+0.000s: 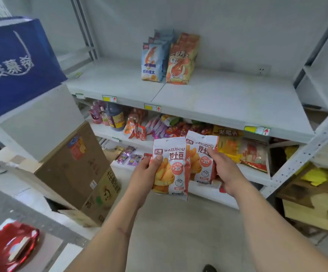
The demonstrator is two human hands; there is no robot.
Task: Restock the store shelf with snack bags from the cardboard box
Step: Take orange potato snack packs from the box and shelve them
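Left grip: my left hand grasps one snack bag, thumb across its front, fingers behind.
Right grip: my right hand grasps a second bag, thumb on its face, fingers hidden behind it.
Position of goods: both bags upright, held in front of the lower shelves, overlapping slightly; the left one stands in front.
Step in hand: I judge this to be carrying the pair up to the upper shelf, which is largely bare.
Method advised: stand each bag on its base, face forward, in a row beside the two bag rows already standing there; set one down before releasing the other.
Risk: light bags tip easily; lean them back against something.
Materials: glossy printed film, puffed and pillow-shaped, flat crimped top with a hang hole.
Shelf: smooth white panel on a perforated metal post, price tags along the edge.
Box: plain brown corrugated card, tilted, left of the shelves.
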